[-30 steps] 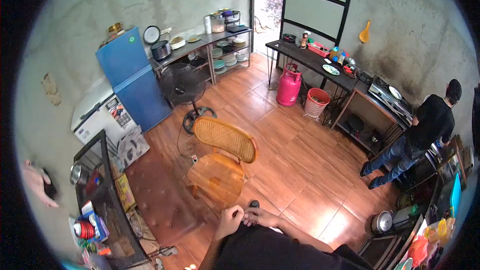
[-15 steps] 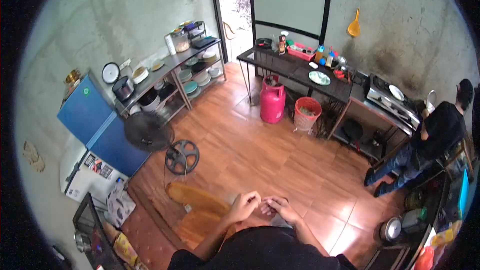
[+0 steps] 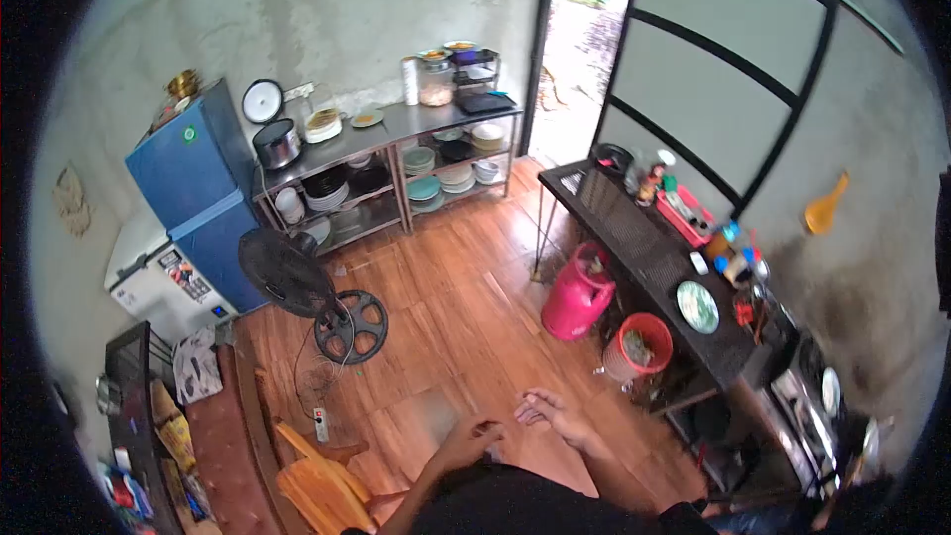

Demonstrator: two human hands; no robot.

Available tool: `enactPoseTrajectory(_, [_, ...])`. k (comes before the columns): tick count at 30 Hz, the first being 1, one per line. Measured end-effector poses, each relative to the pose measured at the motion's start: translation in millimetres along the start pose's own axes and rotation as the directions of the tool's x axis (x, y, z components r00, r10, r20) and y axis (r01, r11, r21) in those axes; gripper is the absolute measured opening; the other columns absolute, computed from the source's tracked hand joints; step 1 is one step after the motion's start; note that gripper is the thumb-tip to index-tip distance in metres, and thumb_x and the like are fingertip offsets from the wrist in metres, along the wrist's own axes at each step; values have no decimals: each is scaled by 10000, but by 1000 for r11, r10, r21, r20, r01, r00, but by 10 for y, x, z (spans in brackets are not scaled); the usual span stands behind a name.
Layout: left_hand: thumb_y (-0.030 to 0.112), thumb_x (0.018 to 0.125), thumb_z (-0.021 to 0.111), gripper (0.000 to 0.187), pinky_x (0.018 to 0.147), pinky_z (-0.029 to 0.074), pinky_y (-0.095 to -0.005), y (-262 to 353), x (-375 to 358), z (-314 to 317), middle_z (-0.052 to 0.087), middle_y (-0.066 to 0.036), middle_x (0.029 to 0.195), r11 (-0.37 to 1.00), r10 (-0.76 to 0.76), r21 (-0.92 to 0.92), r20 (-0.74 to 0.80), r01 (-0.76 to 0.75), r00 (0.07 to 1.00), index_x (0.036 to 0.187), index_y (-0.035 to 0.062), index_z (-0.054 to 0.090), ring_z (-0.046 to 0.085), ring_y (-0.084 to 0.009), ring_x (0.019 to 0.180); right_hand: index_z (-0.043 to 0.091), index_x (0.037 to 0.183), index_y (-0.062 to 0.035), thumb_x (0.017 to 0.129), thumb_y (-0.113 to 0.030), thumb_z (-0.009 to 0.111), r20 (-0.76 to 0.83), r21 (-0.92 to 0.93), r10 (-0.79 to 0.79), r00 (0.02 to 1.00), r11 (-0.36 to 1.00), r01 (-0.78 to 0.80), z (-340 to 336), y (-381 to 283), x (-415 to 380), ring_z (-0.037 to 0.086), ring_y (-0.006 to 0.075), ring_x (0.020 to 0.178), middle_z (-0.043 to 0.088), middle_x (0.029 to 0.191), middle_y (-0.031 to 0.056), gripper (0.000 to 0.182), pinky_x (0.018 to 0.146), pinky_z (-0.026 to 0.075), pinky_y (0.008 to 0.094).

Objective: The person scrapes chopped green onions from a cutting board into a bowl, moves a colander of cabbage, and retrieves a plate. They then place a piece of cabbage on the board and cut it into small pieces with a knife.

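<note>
Both of my hands are held out in front of my dark shirt, above the tiled floor. The fingers of my left hand (image 3: 474, 442) are curled in; what they hold, if anything, is too small and blurred to make out. To its right, a small gap away, my right hand (image 3: 553, 416) has its fingers stretched out towards the left one, and I see nothing in it. A wooden chair (image 3: 322, 490) stands lower left of my left hand.
A black standing fan (image 3: 287, 272) and a power strip (image 3: 320, 424) are on the floor at left. Along the right run a dark table (image 3: 634, 223), a pink gas cylinder (image 3: 577, 297) and a red basket (image 3: 637, 347). Metal shelving (image 3: 406, 178) and a blue fridge (image 3: 203, 208) line the back.
My view has swung right and tilted, so the co-worker by the stove is mostly out of sight. My hands, close together before, have moved apart, and my right fingers have straightened.
</note>
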State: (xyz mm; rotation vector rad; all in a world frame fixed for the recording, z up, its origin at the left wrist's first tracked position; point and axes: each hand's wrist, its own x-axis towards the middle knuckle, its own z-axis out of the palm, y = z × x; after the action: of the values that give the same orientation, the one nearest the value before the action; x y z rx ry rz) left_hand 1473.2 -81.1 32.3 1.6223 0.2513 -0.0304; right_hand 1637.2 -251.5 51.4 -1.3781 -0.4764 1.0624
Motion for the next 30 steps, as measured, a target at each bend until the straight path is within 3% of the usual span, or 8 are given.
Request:
enactPoseTrajectory(1, [217, 980, 630, 239, 788, 526, -301, -15, 122, -90, 694, -66, 961, 993, -52, -110, -187, 32, 981, 1081, 2, 663, 667, -159, 882, 571, 1231, -16, 1050, -287, 507, 81, 0, 21, 996, 1000, -21, -60, -36, 239, 666, 170, 918, 691, 1013, 105, 332, 826, 517, 307])
enactPoseTrajectory(4, [211, 975, 635, 236, 752, 530, -311, -40, 559, -345, 695, -86, 920, 969, -96, -247, -471, -27, 877, 1058, -8, 661, 668, -173, 845, 561, 1252, -24, 1053, -286, 496, 208, -93, 149, 967, 987, -132, -179, -99, 939, 667, 168, 924, 689, 1016, 99, 336, 844, 519, 311])
enactPoseTrajectory(9, [196, 976, 629, 213, 722, 522, -300, 111, 1637, -1016, 692, -80, 874, 955, -205, -295, -591, 27, 780, 1031, -8, 659, 663, -170, 806, 555, 1277, -45, 1063, -318, 453, 415, -150, 318, 852, 948, -281, -375, -218, 2196, 663, 169, 941, 685, 1036, 86, 361, 849, 514, 305])
enactPoseTrajectory(13, [195, 964, 640, 228, 725, 514, -292, 507, 2746, -1618, 689, -84, 845, 974, -115, -224, -588, -25, 801, 993, -29, 664, 656, -159, 784, 560, 1290, -41, 1044, -340, 500, 346, -95, 202, 916, 979, -180, -795, -878, 3090, 641, 170, 901, 673, 1013, 82, 392, 811, 502, 308])
enactPoseTrajectory(15, [197, 949, 657, 246, 739, 518, -297, 747, 3309, -1865, 687, -87, 854, 999, -11, -48, -500, -15, 866, 1022, -37, 670, 660, -165, 792, 571, 1252, -28, 1051, -305, 489, 241, -142, 178, 954, 979, -147, -1098, -1263, 3418, 665, 179, 903, 694, 997, 101, 352, 826, 523, 310])
enactPoseTrajectory(19, [259, 950, 649, 300, 740, 521, -318, 1172, 4331, -2249, 696, -101, 876, 971, 76, 238, -273, -10, 959, 1091, -3, 686, 656, -175, 807, 569, 1237, -18, 1050, -274, 484, -4, 162, 33, 999, 986, -32, -1838, -1577, 4049, 672, 196, 904, 694, 996, 120, 327, 797, 532, 328])
enactPoseTrajectory(24, [297, 956, 645, 313, 784, 518, -323, 1125, 5556, -2490, 713, -101, 949, 968, -13, 250, -67, 29, 998, 1130, 38, 680, 655, -176, 844, 586, 1217, -23, 1046, -294, 491, -166, 371, 57, 984, 929, 9, -2582, -1712, 4970, 677, 193, 878, 700, 992, 125, 335, 760, 542, 317])
enactPoseTrajectory(30, [298, 963, 641, 328, 855, 514, -336, 1228, 6518, -2784, 710, -101, 999, 997, -55, 51, -23, 56, 998, 1182, 54, 658, 662, -185, 912, 565, 1208, -6, 1050, -264, 478, -90, 247, 35, 995, 969, -12, -3229, -2558, 6393, 678, 209, 854, 693, 978, 135, 315, 780, 540, 341])
